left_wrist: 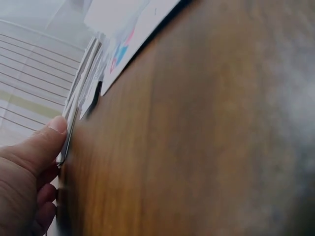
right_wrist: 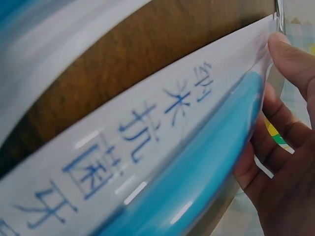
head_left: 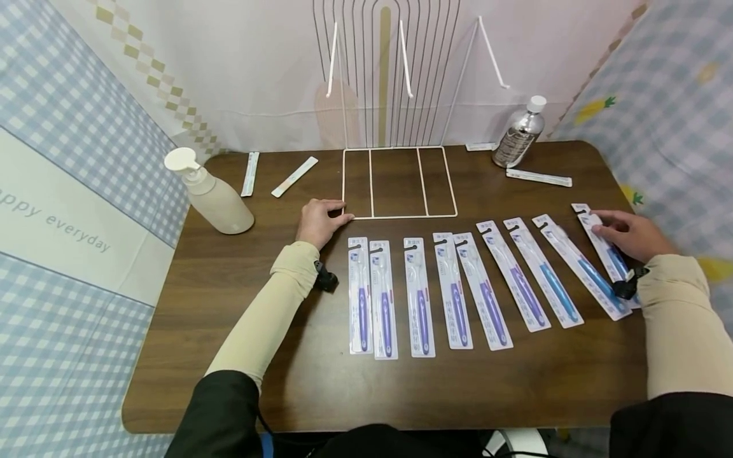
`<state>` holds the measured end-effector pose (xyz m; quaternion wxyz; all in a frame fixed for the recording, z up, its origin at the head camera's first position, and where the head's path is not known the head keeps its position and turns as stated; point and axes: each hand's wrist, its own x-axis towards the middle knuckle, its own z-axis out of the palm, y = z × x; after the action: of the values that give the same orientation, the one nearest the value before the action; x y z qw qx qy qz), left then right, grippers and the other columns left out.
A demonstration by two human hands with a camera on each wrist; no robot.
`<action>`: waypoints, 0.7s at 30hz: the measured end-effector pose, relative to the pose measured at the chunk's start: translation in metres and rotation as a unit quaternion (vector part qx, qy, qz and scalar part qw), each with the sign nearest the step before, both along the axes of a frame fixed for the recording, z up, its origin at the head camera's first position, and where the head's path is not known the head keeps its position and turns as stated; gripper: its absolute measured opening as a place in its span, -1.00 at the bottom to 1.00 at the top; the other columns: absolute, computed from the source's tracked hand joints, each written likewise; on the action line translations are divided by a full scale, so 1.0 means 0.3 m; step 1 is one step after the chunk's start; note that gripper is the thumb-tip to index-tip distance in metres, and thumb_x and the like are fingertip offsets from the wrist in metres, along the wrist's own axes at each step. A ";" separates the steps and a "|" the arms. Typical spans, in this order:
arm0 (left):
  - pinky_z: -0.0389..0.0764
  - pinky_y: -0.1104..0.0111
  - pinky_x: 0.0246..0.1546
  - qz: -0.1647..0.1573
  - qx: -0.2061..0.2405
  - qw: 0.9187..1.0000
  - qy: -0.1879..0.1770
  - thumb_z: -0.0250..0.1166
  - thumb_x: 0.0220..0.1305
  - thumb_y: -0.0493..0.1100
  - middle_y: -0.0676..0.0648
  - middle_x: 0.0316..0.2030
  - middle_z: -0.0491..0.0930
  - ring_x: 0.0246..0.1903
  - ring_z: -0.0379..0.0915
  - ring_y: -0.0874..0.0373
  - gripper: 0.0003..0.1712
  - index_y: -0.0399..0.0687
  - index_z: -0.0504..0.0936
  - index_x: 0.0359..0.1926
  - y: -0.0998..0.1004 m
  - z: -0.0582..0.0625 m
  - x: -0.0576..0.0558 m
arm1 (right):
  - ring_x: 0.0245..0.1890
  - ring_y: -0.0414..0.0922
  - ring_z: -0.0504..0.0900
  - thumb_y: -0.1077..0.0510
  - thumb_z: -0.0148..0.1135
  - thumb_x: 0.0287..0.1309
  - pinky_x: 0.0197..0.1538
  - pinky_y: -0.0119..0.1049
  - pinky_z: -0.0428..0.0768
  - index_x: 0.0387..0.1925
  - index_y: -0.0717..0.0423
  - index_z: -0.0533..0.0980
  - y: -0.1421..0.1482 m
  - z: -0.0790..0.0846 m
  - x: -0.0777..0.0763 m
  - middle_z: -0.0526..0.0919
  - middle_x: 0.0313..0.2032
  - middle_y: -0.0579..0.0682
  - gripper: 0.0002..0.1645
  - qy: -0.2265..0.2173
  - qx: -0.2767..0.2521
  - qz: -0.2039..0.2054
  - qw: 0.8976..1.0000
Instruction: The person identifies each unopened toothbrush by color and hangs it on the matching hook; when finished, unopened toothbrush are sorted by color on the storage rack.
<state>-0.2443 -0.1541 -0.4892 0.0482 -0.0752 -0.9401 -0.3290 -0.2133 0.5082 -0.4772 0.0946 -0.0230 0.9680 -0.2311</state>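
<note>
At the near left corner of the white wire rack [head_left: 399, 217], my left hand [head_left: 321, 221] holds the wire frame between thumb and fingers; its thumb [left_wrist: 58, 125] lies along the wire in the left wrist view. Over at the right side of the table, my right hand [head_left: 632, 234] pinches a packaged toothbrush [head_left: 590, 222] with a blue handle. That package [right_wrist: 162, 142] fills much of the right wrist view, thumb at its edge and fingers on the other side. Several more packaged toothbrushes [head_left: 422, 299] with purple or blue handles lie fanned in a row between my arms.
A white pump bottle [head_left: 220, 203] stands at the left, and a clear bottle with a white cap [head_left: 518, 137] at the back right. Narrow white packets [head_left: 294, 177] lie along the back of the brown table [head_left: 229, 331]. Checked cloth [head_left: 51, 356] hangs at the sides.
</note>
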 end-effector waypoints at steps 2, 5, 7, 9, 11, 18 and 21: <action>0.51 0.09 0.27 0.002 0.002 1.000 -0.003 0.58 0.26 0.03 -0.07 0.09 0.76 0.10 0.59 -0.15 -0.54 -0.07 0.82 0.10 0.000 0.003 -0.002 | -0.29 -0.04 0.47 -0.14 0.17 0.55 -0.34 -0.35 0.39 0.42 0.30 0.43 0.001 0.000 0.002 0.60 -0.17 0.24 -0.29 0.001 0.001 -0.005 1.000; 0.51 0.10 0.31 0.006 0.013 1.000 -0.010 0.60 0.24 0.03 -0.07 0.08 0.77 0.14 0.62 -0.13 -0.55 -0.09 0.83 0.07 0.001 0.006 -0.002 | -0.31 -0.05 0.47 -0.15 0.18 0.54 -0.36 -0.36 0.40 0.42 0.27 0.45 0.002 -0.004 0.004 0.61 -0.17 0.24 -0.30 0.015 -0.002 -0.010 1.000; 0.51 0.11 0.33 0.008 0.017 1.000 -0.015 0.60 0.24 0.04 -0.08 0.07 0.77 0.16 0.63 -0.10 -0.56 -0.10 0.84 0.05 0.001 0.004 -0.003 | -0.35 -0.12 0.47 -0.13 0.20 0.54 -0.39 -0.36 0.40 0.42 0.26 0.46 0.000 -0.002 0.008 0.61 -0.22 0.19 -0.31 0.030 -0.011 -0.012 0.999; 0.51 0.12 0.34 0.008 0.019 1.000 -0.020 0.60 0.24 0.04 -0.08 0.07 0.77 0.17 0.64 -0.08 -0.56 -0.11 0.84 0.03 0.001 0.004 -0.003 | -0.44 -0.19 0.47 -0.08 0.25 0.52 -0.46 -0.35 0.40 0.40 0.25 0.49 -0.011 0.016 0.014 0.63 -0.31 0.12 -0.36 0.060 -0.024 -0.012 0.998; 0.52 0.13 0.33 0.006 0.019 1.000 -0.021 0.59 0.24 0.04 -0.07 0.06 0.77 0.17 0.64 -0.07 -0.57 -0.12 0.85 0.02 0.001 0.003 -0.004 | -0.51 -0.27 0.46 -0.03 0.30 0.49 -0.52 -0.38 0.38 0.39 0.22 0.53 -0.036 0.052 0.014 0.62 -0.42 -0.04 -0.39 0.100 -0.037 -0.012 0.994; 0.55 0.13 0.31 0.002 0.017 1.000 -0.011 0.60 0.24 0.02 -0.07 0.02 0.79 0.13 0.68 -0.04 -0.60 -0.16 0.86 -0.03 -0.002 0.007 -0.005 | -0.59 -0.44 0.34 0.10 0.40 0.41 -0.61 -0.57 0.28 0.36 -0.06 0.61 -0.302 0.340 -0.017 0.44 -0.38 -0.70 -0.48 0.271 -0.067 -0.020 0.960; 0.55 0.13 0.30 -0.001 0.010 1.000 -0.008 0.59 0.25 0.03 -0.05 0.01 0.79 0.12 0.69 -0.04 -0.61 -0.15 0.86 -0.05 0.000 0.011 -0.003 | -0.62 -0.39 0.28 0.15 0.48 0.34 -0.57 -0.63 0.24 0.29 -0.17 0.64 -0.468 0.469 -0.010 0.47 -0.32 -0.71 -0.48 0.353 -0.085 -0.007 0.932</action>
<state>-0.2452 -0.1541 -0.4860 0.0407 -0.0729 -0.9369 -0.3394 -0.2162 0.3677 -0.3364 -0.2574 -0.1039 0.9157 -0.2906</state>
